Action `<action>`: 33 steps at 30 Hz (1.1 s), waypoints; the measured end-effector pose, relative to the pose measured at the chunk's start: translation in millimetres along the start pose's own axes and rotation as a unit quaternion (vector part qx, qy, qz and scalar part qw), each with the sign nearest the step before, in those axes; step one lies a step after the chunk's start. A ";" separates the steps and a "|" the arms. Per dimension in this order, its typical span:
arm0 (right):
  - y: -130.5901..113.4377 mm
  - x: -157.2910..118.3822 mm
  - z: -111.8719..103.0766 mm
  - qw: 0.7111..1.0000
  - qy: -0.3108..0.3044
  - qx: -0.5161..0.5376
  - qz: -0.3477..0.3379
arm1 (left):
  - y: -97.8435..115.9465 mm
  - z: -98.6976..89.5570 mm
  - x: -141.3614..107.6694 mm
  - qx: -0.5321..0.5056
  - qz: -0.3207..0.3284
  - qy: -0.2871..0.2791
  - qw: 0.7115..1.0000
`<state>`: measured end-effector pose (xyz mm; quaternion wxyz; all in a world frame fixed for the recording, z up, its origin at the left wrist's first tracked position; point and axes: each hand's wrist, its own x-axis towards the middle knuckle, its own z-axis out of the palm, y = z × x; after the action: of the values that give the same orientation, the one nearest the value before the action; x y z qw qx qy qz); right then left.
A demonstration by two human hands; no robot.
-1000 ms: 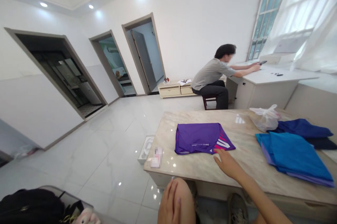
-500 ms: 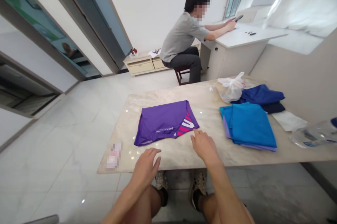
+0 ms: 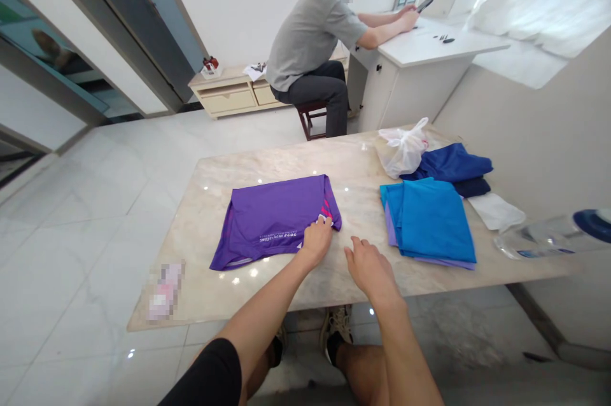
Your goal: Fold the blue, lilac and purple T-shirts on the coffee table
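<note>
A folded purple shirt (image 3: pixel 270 212) with small white lettering and a pink-striped corner lies flat on the marble-look table (image 3: pixel 200 298). My left hand (image 3: pixel 317 240) is at its right front corner, fingers bent and closed on the cloth there, hiding most of the striped print. Just to the right, my right hand (image 3: pixel 371 266) hovers over the bare tabletop, holding nothing, its fingers loosely curled and apart. Beyond it, on the right, rests a stack of folded blue and lilac clothes (image 3: pixel 436 215).
A tied white plastic bag (image 3: pixel 401 148), dark blue clothes (image 3: pixel 453 163), a white paper (image 3: pixel 496 210) and a clear bottle (image 3: pixel 539 237) are at the table's right. A blurred pink item (image 3: pixel 165 291) lies front left. Another person (image 3: pixel 310 37) sits at a white desk (image 3: pixel 429 49).
My left hand has moved right and forward from the table's front edge onto the shirt's striped corner. My right hand stays beside the shirt. The view has shifted to the right.
</note>
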<state>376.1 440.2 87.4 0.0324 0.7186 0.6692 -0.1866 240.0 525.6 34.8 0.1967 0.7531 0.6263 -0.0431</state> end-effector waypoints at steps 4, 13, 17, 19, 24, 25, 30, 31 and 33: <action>2.1 12.1 2.0 0.998 0.040 0.020 0.034 | -5.5 -7.3 -33.4 -0.044 0.016 -0.052 0.998; 11.6 39.2 23.6 0.969 0.023 0.167 0.179 | -2.7 -22.7 -132.8 -0.189 0.142 -0.085 0.968; -6.6 42.7 8.0 0.963 0.116 0.181 0.162 | -16.3 -48.8 -145.5 -0.189 0.147 -0.083 0.967; -30.7 42.3 -0.5 0.948 0.194 0.206 0.144 | -39.9 -64.2 -149.7 -0.199 0.128 -0.066 0.969; -119.2 37.7 2.7 0.878 0.170 0.447 0.004 | -151.5 -92.3 -152.8 -0.254 0.059 -0.071 0.963; -134.7 36.6 6.8 0.856 0.133 0.499 -0.012 | -176.6 -94.4 -151.3 -0.252 0.029 -0.075 0.964; -160.1 34.9 23.5 0.870 0.087 0.485 0.005 | -256.0 -84.0 -135.5 -0.107 -0.181 -0.054 0.976; -155.3 35.6 24.7 0.894 0.084 0.440 0.008 | -260.1 -79.0 -131.2 -0.091 -0.189 -0.048 0.977; -140.5 38.1 25.4 0.944 0.065 0.323 0.016 | -260.2 -68.4 -121.0 -0.095 -0.173 -0.028 0.980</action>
<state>235.0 483.2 80.5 -0.2422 0.7117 0.5620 -0.3451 -47.9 473.4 72.3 0.2740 0.6098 0.7428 -0.0376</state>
